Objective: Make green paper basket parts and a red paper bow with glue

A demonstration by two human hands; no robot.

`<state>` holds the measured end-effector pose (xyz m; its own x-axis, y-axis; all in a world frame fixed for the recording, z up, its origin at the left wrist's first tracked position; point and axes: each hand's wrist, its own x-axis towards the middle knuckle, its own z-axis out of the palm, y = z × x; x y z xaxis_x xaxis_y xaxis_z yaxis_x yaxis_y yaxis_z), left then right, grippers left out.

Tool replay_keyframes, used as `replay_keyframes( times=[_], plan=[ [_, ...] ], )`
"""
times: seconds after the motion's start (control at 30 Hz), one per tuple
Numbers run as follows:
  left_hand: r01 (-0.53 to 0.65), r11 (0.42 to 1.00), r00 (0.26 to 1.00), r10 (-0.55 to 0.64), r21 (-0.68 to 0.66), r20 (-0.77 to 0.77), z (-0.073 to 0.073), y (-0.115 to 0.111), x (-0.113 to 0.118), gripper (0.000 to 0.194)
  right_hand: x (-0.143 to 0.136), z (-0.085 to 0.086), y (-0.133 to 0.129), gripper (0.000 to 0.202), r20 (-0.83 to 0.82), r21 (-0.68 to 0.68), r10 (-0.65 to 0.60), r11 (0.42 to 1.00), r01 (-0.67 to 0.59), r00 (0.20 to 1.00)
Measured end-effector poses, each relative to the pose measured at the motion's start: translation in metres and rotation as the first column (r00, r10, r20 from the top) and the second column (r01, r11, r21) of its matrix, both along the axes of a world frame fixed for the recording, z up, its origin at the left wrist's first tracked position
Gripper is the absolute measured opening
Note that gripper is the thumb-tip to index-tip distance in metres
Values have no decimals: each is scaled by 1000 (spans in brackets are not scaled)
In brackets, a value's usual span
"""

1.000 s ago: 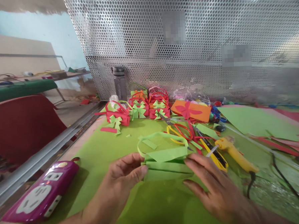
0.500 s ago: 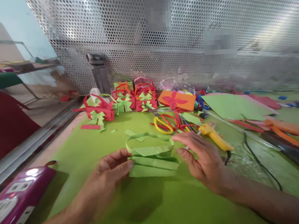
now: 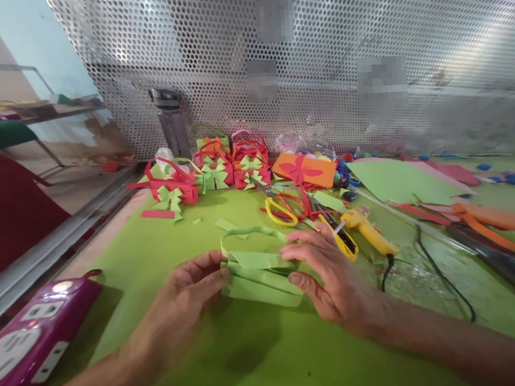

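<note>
Over the green tabletop (image 3: 257, 360), between your left hand (image 3: 193, 285) and right hand (image 3: 331, 275), is a light green paper bag (image 3: 262, 289) with a looped handle. Your left thumb and fingers pinch its left end. Your right hand, half curled, touches its right end; I cannot tell whether it grips. Beyond lie red-and-yellow-handled scissors (image 3: 270, 195) and, farther right, a yellow glue gun (image 3: 367, 230).

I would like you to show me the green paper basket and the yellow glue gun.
Green paper basket (image 3: 261, 289), head view: on its front panel.
Yellow glue gun (image 3: 371, 233), head view: on its body.
</note>
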<state>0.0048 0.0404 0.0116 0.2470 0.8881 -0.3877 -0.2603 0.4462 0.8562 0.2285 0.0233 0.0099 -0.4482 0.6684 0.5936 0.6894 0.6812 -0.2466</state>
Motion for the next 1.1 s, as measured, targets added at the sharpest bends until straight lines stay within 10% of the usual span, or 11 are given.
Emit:
replay_keyframes(
  times=[0.4, 0.57, 0.8, 1.1],
  plan=[
    [138, 953, 958, -59, 269, -282, -4, 1, -9, 28, 5, -4, 1, 24, 89, 57, -39, 998, 34, 995],
    [212, 789, 836, 159, 576, -525, 1, -4, -11, 19, 3, -8, 4, 18, 72, 93, -38, 995, 32, 997],
    [587, 340, 565, 478, 735, -673, -11, -2, -11, 10, 1, -10, 4, 14, 81, 126, -33, 992, 23, 996],
    [699, 249, 465, 553, 670, -691, -15, 3, -7, 12, -2, -7, 0, 11, 98, 117, -5, 993, -7, 995]
  ],
)
